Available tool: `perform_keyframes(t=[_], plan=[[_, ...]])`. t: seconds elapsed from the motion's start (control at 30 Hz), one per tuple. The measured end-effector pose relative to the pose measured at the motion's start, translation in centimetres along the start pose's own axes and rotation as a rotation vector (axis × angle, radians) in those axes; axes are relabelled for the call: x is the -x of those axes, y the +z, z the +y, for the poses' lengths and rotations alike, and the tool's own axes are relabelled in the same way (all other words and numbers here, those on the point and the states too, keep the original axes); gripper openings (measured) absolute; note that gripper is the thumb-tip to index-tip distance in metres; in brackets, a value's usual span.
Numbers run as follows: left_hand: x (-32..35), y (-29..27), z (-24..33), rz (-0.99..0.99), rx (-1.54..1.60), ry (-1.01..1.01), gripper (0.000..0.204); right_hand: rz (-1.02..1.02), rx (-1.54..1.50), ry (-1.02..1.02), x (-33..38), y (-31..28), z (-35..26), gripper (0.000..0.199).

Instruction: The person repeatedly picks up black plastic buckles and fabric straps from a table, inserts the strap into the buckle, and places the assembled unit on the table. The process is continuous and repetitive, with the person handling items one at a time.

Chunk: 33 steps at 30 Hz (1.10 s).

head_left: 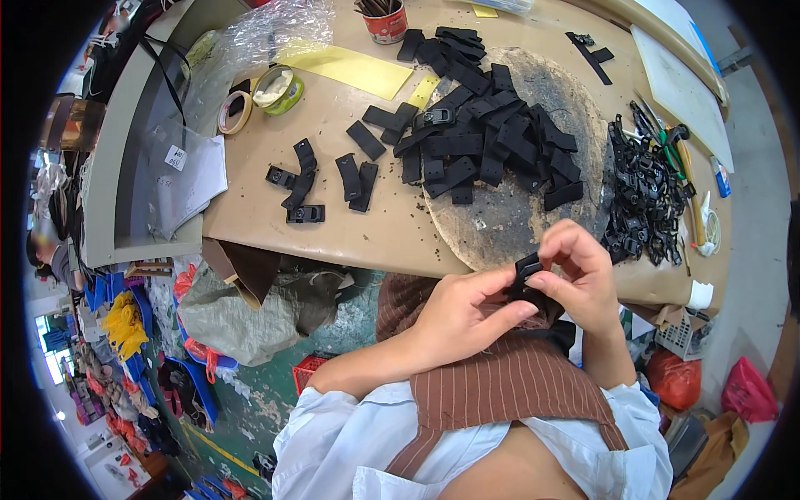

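Both my hands meet in front of my apron, just off the table's near edge, around a small black buckle piece [527, 268]. My left hand [467, 317] grips it from the left between thumb and fingers. From the right, my right hand [577, 271] pinches its upper part, fingers curled. The fingers hide much of the piece. Beyond my hands a heap of black strap pieces [500, 137] covers part of a worn round board [575, 92]. Right of the board lies a pile of black buckles [642, 208]. Several strap pieces with buckles [305, 214] lie apart at the left.
A roll of tape [235, 112] and a green tin [278, 92] stand at the left near yellow paper [350, 71]. A red can [386, 23] of sticks is at the back. Tools, including a hammer [685, 150], lie at the right. A grey tray [104, 167] borders the left side.
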<state>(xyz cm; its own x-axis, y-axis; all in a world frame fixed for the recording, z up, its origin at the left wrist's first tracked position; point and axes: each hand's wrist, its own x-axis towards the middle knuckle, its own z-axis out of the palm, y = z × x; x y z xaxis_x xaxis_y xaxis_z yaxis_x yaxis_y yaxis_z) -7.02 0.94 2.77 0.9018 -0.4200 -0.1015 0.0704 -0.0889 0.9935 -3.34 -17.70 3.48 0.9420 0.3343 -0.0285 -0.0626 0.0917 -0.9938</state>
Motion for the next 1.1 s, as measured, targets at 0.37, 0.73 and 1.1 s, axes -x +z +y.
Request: perform_keyframes(t=[0.37,0.73,1.1], plan=[[-1.0,-1.8,-0.2,0.167,0.134,-0.137,0.024,-0.105,-0.436,0.250,-0.1,-1.0,2.7,0.022],[-2.0,-1.5,-2.3,0.219,0.482,-0.020,0.017,-0.017,-0.269,0.047,0.1,-1.0,2.1,0.018],[-1.0,-1.1,-3.3,0.221,0.517,0.009,0.012,-0.031,-0.328,0.161,-0.4,-0.8,2.7,0.016]])
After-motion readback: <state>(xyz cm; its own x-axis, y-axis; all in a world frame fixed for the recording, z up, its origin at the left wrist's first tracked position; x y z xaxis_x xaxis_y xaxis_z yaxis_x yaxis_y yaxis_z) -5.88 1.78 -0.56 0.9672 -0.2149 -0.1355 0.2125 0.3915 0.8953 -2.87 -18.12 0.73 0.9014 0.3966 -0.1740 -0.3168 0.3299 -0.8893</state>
